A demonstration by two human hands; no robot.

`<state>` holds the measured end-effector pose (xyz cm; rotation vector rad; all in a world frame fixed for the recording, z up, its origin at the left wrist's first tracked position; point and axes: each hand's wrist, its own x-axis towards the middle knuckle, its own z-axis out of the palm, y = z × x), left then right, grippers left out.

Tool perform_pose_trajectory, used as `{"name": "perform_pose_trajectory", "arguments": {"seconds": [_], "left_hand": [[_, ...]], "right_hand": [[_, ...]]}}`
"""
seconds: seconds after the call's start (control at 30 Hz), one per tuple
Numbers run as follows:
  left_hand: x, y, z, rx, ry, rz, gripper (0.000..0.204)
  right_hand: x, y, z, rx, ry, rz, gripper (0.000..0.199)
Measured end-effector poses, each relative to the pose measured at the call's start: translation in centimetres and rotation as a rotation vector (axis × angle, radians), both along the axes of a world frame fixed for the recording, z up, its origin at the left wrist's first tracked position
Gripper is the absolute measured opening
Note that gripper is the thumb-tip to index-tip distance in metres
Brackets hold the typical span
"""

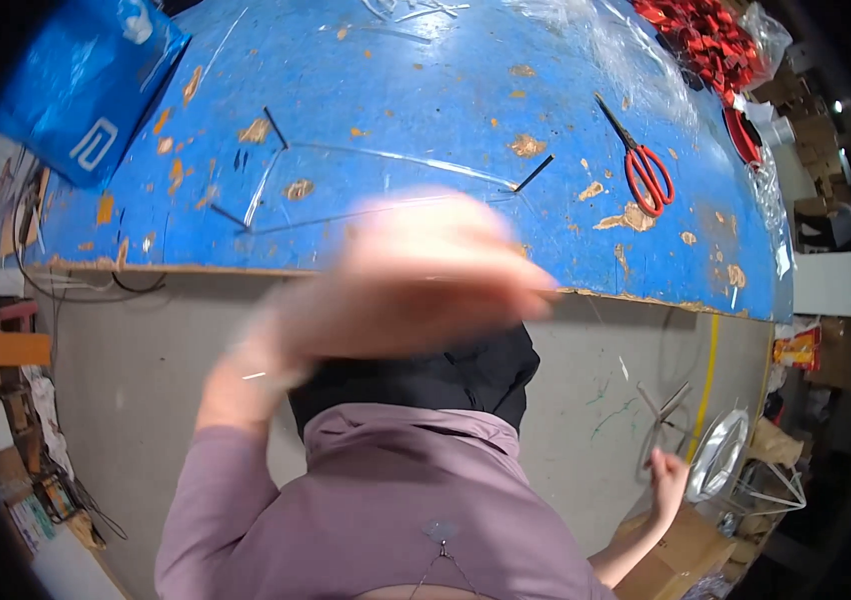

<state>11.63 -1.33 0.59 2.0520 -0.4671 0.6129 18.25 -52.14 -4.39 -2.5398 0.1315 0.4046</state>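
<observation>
My left hand (426, 270) is smeared by motion above the table's front edge, in front of my body. Its fingers cannot be made out, nor whether it holds anything. Beyond it on the blue tabletop lies a thin clear rectangular frame (411, 158) with short black strips at its corners; the hand hides part of its near side. Low on the right, away from the table, my right hand (668, 488) is closed, apparently pinching a thin grey strip piece (662, 405) that forks into a V above the fingers.
Red-handled scissors (649, 180) lie at the table's right. A blue bag (86, 90) stands at the far left; red ribbon pieces (706, 40) and clear plastic film (636, 50) are at the far right. A silvery coil (718, 455) and a cardboard box (676, 555) are near my right arm.
</observation>
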Motion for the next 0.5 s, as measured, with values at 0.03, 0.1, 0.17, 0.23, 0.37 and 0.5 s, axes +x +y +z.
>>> {"name": "perform_pose_trajectory", "arguments": {"seconds": [0.03, 0.1, 0.17, 0.23, 0.37, 0.5], "left_hand": [[2.5, -5.0, -2.6, -0.046, -0.174, -0.118, 0.023], [4.5, -14.7, -3.4, 0.067, 0.085, -0.393, 0.043], [3.8, -23.6, -4.9, -0.017, 0.194, -0.609, 0.066], [1.5, -27.9, -6.8, -0.312, 0.474, -0.845, 0.066], [1.2, -21.4, -6.5, -0.47, 1.084, -1.025, 0.053], [-1.5, -10.1, -5.1, -0.742, 1.169, -0.841, 0.021]], "right_hand": [[-1.5, 0.7, 0.9, 0.071, 0.007, -0.036, 0.032], [-4.4, 3.5, 2.3, 0.13, 0.004, -0.07, 0.032], [-6.5, 6.4, 2.6, 0.375, -0.173, -0.109, 0.029], [-6.3, 7.2, 3.1, 0.497, -0.254, -0.113, 0.027], [-4.4, 8.1, 3.2, 0.475, -0.135, 0.439, 0.02], [-0.4, 10.1, 3.8, 0.228, 0.025, 0.738, 0.015]]}}
